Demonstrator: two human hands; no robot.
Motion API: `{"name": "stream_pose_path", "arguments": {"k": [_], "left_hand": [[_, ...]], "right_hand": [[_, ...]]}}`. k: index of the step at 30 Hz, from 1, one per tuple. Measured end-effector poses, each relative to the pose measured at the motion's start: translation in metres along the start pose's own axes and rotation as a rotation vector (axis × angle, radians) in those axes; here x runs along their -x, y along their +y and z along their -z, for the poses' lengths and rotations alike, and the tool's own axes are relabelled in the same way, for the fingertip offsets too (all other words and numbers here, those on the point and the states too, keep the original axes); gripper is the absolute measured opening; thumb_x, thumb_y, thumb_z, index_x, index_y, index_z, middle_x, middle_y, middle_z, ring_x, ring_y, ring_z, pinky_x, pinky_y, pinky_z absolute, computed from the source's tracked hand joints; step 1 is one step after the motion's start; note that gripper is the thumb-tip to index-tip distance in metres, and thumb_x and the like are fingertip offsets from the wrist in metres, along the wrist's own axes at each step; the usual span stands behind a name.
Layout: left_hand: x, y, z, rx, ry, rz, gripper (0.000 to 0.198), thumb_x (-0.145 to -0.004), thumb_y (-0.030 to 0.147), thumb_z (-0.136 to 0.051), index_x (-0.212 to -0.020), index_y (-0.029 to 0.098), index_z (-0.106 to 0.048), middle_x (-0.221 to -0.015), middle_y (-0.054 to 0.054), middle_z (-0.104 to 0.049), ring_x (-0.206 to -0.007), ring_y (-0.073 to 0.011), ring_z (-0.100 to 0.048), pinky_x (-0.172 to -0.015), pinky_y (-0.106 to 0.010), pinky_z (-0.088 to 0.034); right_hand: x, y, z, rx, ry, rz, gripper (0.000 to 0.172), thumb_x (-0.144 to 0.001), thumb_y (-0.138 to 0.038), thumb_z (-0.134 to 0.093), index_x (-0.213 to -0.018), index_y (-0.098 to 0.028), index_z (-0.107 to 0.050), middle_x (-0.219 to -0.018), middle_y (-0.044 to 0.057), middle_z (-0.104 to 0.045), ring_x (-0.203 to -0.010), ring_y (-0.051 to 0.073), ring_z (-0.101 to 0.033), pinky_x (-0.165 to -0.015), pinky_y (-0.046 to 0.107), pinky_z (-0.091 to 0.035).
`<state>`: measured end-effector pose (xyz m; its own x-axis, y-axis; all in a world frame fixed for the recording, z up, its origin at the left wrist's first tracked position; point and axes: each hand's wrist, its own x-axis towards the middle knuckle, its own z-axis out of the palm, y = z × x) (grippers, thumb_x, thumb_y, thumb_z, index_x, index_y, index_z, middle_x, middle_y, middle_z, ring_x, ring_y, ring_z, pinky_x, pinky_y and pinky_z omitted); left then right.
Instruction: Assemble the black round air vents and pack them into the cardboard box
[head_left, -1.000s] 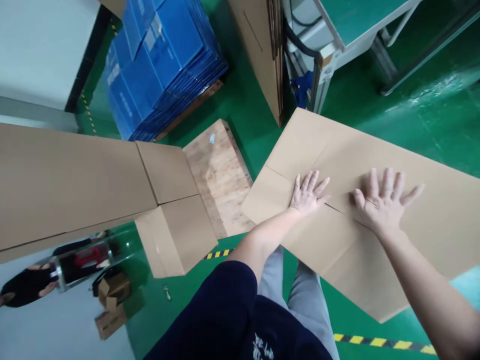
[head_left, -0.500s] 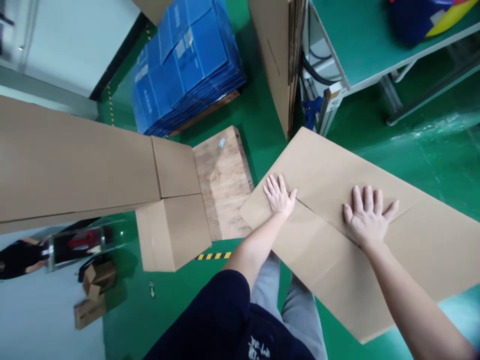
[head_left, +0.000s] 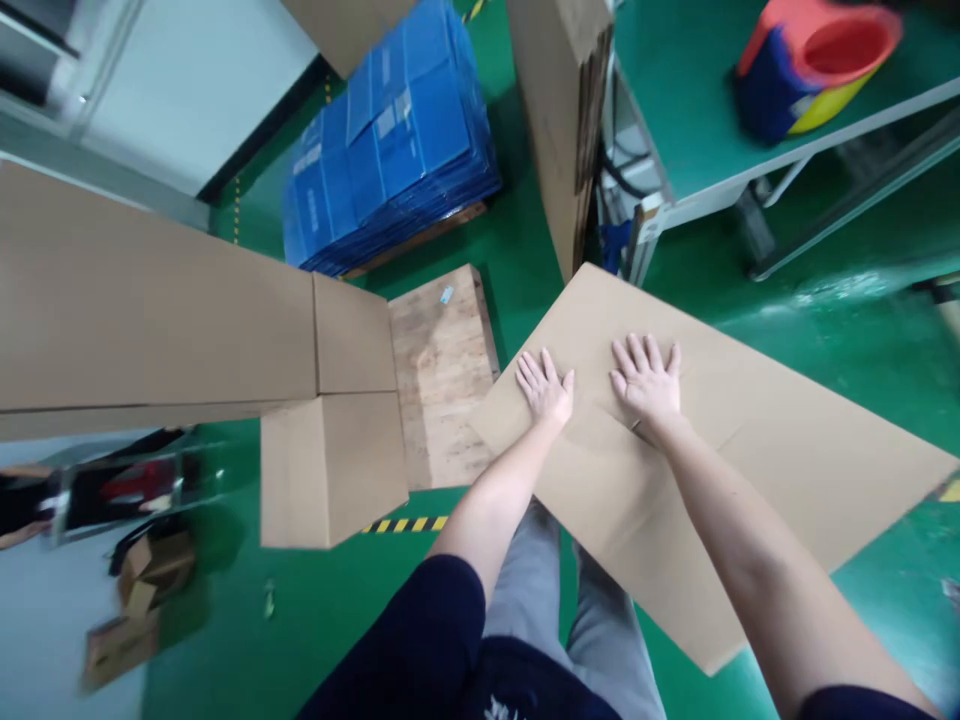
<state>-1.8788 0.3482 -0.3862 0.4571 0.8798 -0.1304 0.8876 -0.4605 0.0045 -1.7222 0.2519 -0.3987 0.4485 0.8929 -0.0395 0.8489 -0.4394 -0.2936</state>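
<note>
One broad green floor (head_left: 225, 665), shiny toward the right. Next in size, a long brown cardboard box (head_left: 157, 300) along the left, flaps folded out at its right end, beside a wooden platform. Then a large flat cardboard sheet (head_left: 795, 470), middle to right in the scene, creased across, slanting from the far left corner down to the near right; left corner overlapping the platform's right edge in view. Cannot tell what bears it.

Farther off, left of centre, a thick stack of blue folded sheets (head_left: 390, 140), lying at a slant on a low wooden base. At far right, a green surface (head_left: 675, 110) on a pale metal frame. Between these two, brown cardboard panels (head_left: 551, 120) packed together, standing on edge. Near them, low between box and flat sheet, the wooden platform (head_left: 442, 390).

At the near left edge, part of another person (head_left: 22, 505) in dark clothing, blurred. Close by, two small cartons (head_left: 121, 648), touching. On the far right surface, a container (head_left: 795, 65) in red, blue and yellow.

Smaller again, both hands palm down on the flat sheet, spread wide and pressing rather than gripping: left hand (head_left: 546, 392) near the sheet's left corner, right hand (head_left: 649, 385) just to the right, beside a short dark slit. Grey trousers (head_left: 525, 580) below.

Smallest: yellow-and-black floor tape (head_left: 409, 524) near the platform, a light blue label (head_left: 447, 295) on its far end, and a small blurred object (head_left: 269, 600) on the floor at near left.
</note>
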Motion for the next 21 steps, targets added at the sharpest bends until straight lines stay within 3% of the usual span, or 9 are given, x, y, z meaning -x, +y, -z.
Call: {"name": "stream_pose_path", "arguments": {"k": [4,7,10,12,14,15,17,19,21], "left_hand": [[0.020,0.036,-0.015,0.034,0.018,-0.419,0.067,-0.103,0.049,-0.042,-0.162,0.018,-0.034,-0.169,-0.017,-0.028,-0.158,-0.0316,-0.027,-0.129,-0.054,-0.025],[0.025,0.050,-0.027,0.059,0.059,-0.500,0.067,-0.103,0.050,-0.043,-0.162,0.018,-0.036,-0.168,-0.018,-0.030,-0.157,-0.0327,-0.029,-0.128,-0.054,-0.028],[0.026,0.052,-0.022,0.081,0.043,-0.513,0.073,-0.102,0.054,-0.046,-0.163,0.017,-0.033,-0.168,-0.020,-0.030,-0.157,-0.0343,-0.028,-0.127,-0.055,-0.028],[0.027,0.051,-0.017,0.096,0.019,-0.515,0.073,-0.101,0.056,-0.046,-0.163,0.018,-0.034,-0.168,-0.019,-0.030,-0.157,-0.0342,-0.028,-0.127,-0.054,-0.027],[0.028,0.050,-0.016,0.112,0.010,-0.530,0.074,-0.101,0.058,-0.045,-0.163,0.018,-0.034,-0.169,-0.019,-0.030,-0.157,-0.0339,-0.028,-0.127,-0.053,-0.026],[0.028,0.049,-0.018,0.119,0.013,-0.542,0.074,-0.101,0.059,-0.044,-0.163,0.019,-0.034,-0.169,-0.018,-0.029,-0.157,-0.0338,-0.028,-0.127,-0.053,-0.025],[0.029,0.049,-0.024,0.133,0.030,-0.561,0.075,-0.101,0.061,-0.043,-0.163,0.020,-0.034,-0.169,-0.017,-0.030,-0.157,-0.0335,-0.029,-0.127,-0.052,-0.025],[0.031,0.049,-0.030,0.152,0.043,-0.569,0.075,-0.101,0.062,-0.042,-0.163,0.021,-0.033,-0.169,-0.016,-0.030,-0.157,-0.0329,-0.029,-0.127,-0.052,-0.025],[0.032,0.049,-0.033,0.188,0.044,-0.564,0.074,-0.101,0.061,-0.042,-0.164,0.023,-0.032,-0.169,-0.014,-0.031,-0.157,-0.0318,-0.029,-0.128,-0.051,-0.024]], "right_hand": [[0.002,0.002,0.006,0.014,-0.019,0.021,0.055,-0.105,-0.037,-0.034,-0.158,-0.025,-0.046,-0.165,0.008,-0.038,-0.154,0.035,-0.029,-0.123,0.069,-0.013],[-0.013,0.016,0.031,-0.061,-0.031,0.053,0.051,-0.101,-0.027,-0.039,-0.147,-0.023,-0.060,-0.154,0.011,-0.053,-0.144,0.033,-0.044,-0.121,0.061,-0.029],[-0.062,0.052,0.107,-0.155,0.192,-0.029,0.048,-0.096,-0.023,-0.041,-0.132,-0.007,-0.068,-0.134,0.022,-0.066,-0.127,0.031,-0.057,-0.114,0.050,-0.042],[-0.119,0.087,0.167,-0.133,0.483,-0.086,0.060,-0.096,-0.036,-0.043,-0.141,0.001,-0.058,-0.140,0.029,-0.058,-0.134,0.036,-0.051,-0.116,0.058,-0.035],[-0.183,0.119,0.208,-0.066,0.586,-0.099,0.084,-0.096,-0.057,-0.030,-0.156,0.001,-0.039,-0.158,0.028,-0.040,-0.149,0.045,-0.033,-0.114,0.069,-0.018],[-0.208,0.130,0.218,-0.084,0.549,-0.074,0.091,-0.094,-0.065,-0.030,-0.161,-0.003,-0.032,-0.163,0.025,-0.032,-0.152,0.048,-0.025,-0.113,0.071,-0.013],[-0.226,0.133,0.217,-0.192,0.474,0.059,0.083,-0.090,-0.069,-0.032,-0.158,-0.022,-0.043,-0.164,0.012,-0.036,-0.154,0.048,-0.019,-0.110,0.074,-0.013],[-0.198,0.111,0.199,-0.349,0.288,0.257,0.072,-0.091,-0.068,-0.022,-0.144,-0.037,-0.059,-0.164,0.000,-0.039,-0.155,0.044,-0.018,-0.101,0.075,-0.023],[-0.139,0.077,0.174,-0.413,-0.013,0.312,0.075,-0.089,-0.074,-0.017,-0.137,-0.038,-0.061,-0.161,0.000,-0.044,-0.154,0.044,-0.019,-0.089,0.074,-0.030]]}}
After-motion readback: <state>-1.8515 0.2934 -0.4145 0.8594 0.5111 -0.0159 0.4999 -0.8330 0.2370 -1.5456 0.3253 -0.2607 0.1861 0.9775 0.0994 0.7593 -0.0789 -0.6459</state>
